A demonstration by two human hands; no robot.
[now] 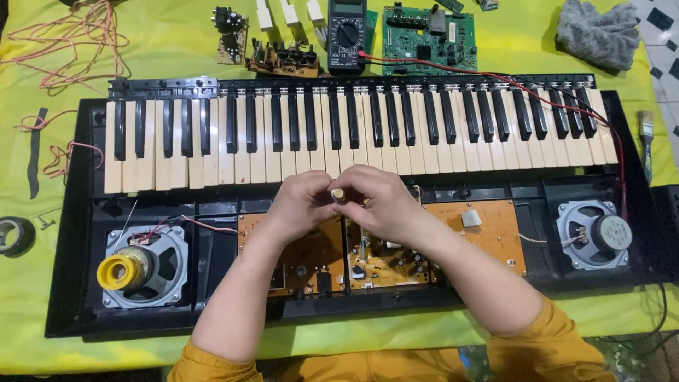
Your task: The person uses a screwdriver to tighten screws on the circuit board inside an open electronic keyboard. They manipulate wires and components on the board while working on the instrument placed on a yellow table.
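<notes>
A small pale cylinder (338, 193), round end up, sits pinched between both hands just in front of the white keys of the opened keyboard (353, 131), near its middle. The left hand (300, 201) curls closed around it from one side, fingers bent inward; the right hand (378, 201) wraps in from the other, fingers folded over, so both are closed on the piece and touch each other. What the cylinder belongs to below the fingers is hidden by them. Both forearms reach up from orange sleeves (544, 346) at the bottom edge, crossing over the brown circuit boards (488, 233) that lie in the keyboard's open black case. Left of those boards a speaker with a yellow core (124, 272) sits in the case; right of them is a grey speaker (598, 233). A red wire (495, 76) runs over the black keys at the keyboard's right end. Behind the keyboard lie a black multimeter (346, 35), a green circuit board (428, 35), small brown boards (283, 60) and a grey cloth (598, 32). To its left are tangled pinkish wires (71, 39) and a tape roll (14, 235), cut by the frame edge; to its right a paintbrush (646, 141). Everything rests on a yellow-green cloth (177, 35), with tiled floor (665, 42) beyond it.
</notes>
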